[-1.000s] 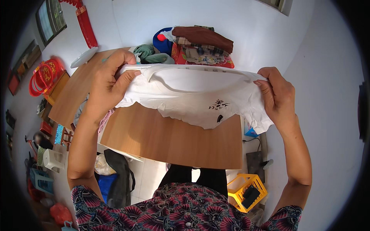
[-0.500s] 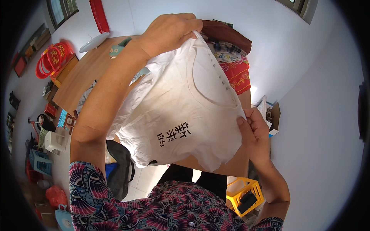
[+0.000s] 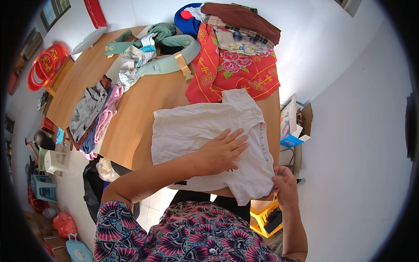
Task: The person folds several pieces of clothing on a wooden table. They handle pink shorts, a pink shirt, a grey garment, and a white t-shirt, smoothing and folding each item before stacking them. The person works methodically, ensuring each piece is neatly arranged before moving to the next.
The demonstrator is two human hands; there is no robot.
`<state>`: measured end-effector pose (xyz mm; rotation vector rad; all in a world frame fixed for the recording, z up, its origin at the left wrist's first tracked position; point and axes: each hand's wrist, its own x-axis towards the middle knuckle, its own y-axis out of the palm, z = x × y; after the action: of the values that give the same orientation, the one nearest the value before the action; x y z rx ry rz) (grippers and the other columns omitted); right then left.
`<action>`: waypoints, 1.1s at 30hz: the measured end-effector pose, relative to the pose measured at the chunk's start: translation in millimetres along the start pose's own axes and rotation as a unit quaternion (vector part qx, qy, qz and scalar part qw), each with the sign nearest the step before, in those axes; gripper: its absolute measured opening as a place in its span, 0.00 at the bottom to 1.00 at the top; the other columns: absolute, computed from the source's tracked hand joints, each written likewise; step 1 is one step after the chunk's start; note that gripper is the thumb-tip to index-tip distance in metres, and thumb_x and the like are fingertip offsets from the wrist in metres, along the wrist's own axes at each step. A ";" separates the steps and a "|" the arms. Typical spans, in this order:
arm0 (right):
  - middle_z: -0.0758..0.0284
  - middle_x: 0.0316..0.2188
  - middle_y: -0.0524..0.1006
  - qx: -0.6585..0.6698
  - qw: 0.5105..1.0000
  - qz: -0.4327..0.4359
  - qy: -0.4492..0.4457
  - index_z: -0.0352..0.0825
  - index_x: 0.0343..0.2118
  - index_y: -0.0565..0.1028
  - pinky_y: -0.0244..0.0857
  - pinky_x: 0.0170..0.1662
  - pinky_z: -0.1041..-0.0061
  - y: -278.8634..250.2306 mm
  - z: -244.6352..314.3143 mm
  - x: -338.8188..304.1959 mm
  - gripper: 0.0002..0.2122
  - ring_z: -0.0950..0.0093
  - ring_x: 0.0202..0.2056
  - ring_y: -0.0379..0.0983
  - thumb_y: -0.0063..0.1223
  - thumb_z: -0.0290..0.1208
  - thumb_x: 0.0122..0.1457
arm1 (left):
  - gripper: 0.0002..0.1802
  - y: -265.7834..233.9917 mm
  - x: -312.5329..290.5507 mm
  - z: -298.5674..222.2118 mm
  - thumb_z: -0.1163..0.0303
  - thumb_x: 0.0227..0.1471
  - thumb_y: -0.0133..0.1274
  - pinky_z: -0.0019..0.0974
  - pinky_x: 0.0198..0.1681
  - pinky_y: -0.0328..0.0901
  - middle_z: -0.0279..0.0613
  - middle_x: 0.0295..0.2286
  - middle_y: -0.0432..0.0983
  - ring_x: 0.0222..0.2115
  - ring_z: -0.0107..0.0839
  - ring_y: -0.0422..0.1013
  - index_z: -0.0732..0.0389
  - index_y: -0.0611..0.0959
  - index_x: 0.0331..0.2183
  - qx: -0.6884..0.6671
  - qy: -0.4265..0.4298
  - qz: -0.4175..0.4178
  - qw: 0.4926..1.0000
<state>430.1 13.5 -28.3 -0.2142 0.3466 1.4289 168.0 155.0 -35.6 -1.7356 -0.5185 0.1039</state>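
Observation:
A white T-shirt [image 3: 187, 133] lies spread on the wooden table [image 3: 126, 139], its neckline toward the right and its lower sleeve hanging past the near edge. My left hand [image 3: 218, 153] rests flat on the shirt's front with the fingers spread, partly covering the dark print. At the shirt's right edge, beside the collar, my right hand [image 3: 286, 185] pinches the fabric between thumb and fingers.
Behind the shirt, folded clothes [image 3: 240, 35] are stacked on a red floral cloth [image 3: 244, 72]. A green padded strap with a buckle [image 3: 168, 61] lies mid-table. More folded clothes [image 3: 91, 115] sit left. An open box [image 3: 297, 122] and yellow basket [image 3: 259, 218] stand right.
The T-shirt has come down from being held up in both hands and now lies on the table. My left hand has let go of its upper edge and flattened on it.

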 end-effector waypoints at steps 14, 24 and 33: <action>0.58 0.37 0.78 -0.486 0.806 0.065 -0.332 0.35 0.45 0.75 0.69 0.43 0.67 59.5 56.1 105.5 0.11 0.60 0.42 0.74 0.54 0.25 0.59 | 0.40 17.4 -48.1 -5.9 0.38 0.55 0.46 0.78 0.59 0.33 0.43 0.65 0.50 0.66 0.50 0.43 0.47 0.64 0.62 0.025 -0.050 0.008 0.998; 0.61 0.36 0.78 -0.497 0.651 0.096 -0.566 0.37 0.48 0.76 0.64 0.46 0.64 109.4 82.1 260.2 0.18 0.59 0.43 0.70 0.59 0.26 0.52 | 0.43 8.4 -1.1 33.5 0.41 0.53 0.51 0.59 0.65 0.41 0.46 0.63 0.55 0.65 0.47 0.48 0.61 0.66 0.60 -0.007 -0.085 0.052 0.995; 0.62 0.25 0.74 -0.462 0.714 0.073 -0.522 0.37 0.30 0.71 0.66 0.33 0.63 107.0 79.4 271.3 0.08 0.63 0.34 0.73 0.59 0.32 0.52 | 0.52 8.7 -3.6 63.0 0.32 0.49 0.47 0.65 0.65 0.30 0.51 0.65 0.49 0.68 0.47 0.37 0.60 0.61 0.63 0.044 -0.083 -0.012 0.996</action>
<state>360.8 307.3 -45.3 -0.1407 -1.3566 1.5419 145.5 209.6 -59.5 -1.6420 -0.6457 0.2517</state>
